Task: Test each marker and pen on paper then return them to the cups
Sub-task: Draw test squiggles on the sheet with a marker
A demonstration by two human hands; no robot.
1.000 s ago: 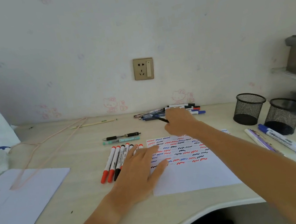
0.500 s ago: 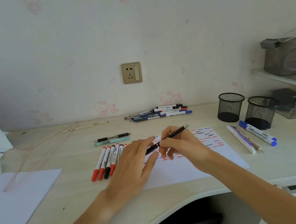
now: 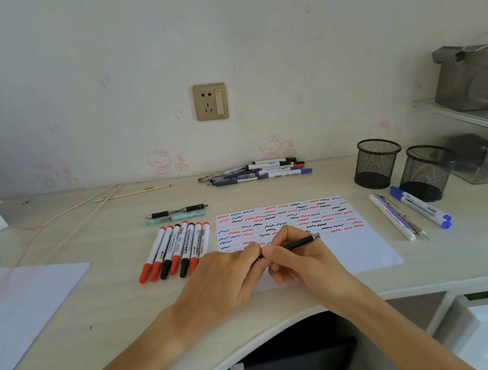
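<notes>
Left hand (image 3: 219, 283): fingers are curling onto the pen's near end, by the paper's (image 3: 357, 250) near-left corner.
Right hand (image 3: 304, 258): fingers are pinching the pen (image 3: 300, 243) mid-barrel — tip hidden.
Pen: slim, black, silver-ended — likely light, stiff, a little slippery; gripping mid-barrel suits it.
Cups (image 3: 376, 165): two mesh ones are standing far right.

A home setting, most likely a child's bedroom or study corner, is suggested. Across the middle of the frame, pale wallpaper (image 3: 246, 41) printed with faint pink cartoon cats (image 3: 270, 146) is seen, with a gold wall socket (image 3: 211, 101) set at centre. A light wood-grain desk (image 3: 111, 299) with a curved front edge fills the lower half. At the right edge, a clear plastic storage shelf (image 3: 480, 124) is stacked with household items.
</notes>
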